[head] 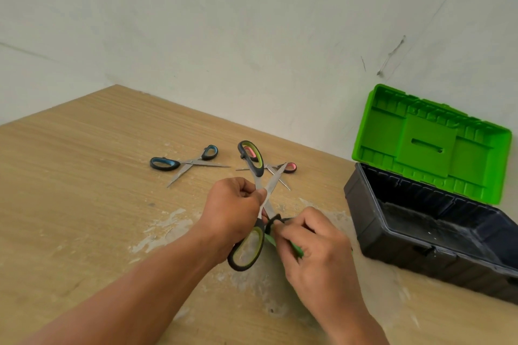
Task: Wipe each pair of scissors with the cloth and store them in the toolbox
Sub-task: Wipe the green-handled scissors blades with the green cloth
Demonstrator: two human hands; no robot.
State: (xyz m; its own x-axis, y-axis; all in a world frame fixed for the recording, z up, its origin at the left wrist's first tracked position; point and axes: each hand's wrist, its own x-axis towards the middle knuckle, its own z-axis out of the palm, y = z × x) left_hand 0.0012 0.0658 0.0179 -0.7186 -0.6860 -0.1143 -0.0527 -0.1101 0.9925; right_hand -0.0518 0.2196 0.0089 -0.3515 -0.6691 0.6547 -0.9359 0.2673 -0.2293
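My left hand (235, 204) grips a pair of green-and-black scissors (248, 249) near the pivot, above the wooden table (84, 176). The scissors are spread wide open, one handle loop toward me and one pointing away. My right hand (316, 255) pinches a small green cloth (297, 250) against the scissors just right of the near handle. A blue-handled pair (182, 164) lies open on the table further back. A pink-handled pair (290, 167) lies beside it, partly hidden behind the held scissors. The toolbox (372, 221) stands open at the right, its black base holding no scissors.
The toolbox's green lid (431, 143) leans back against the white wall, which runs along the table's far edge. The tabletop shows worn, pale scuffed patches under and around my hands.
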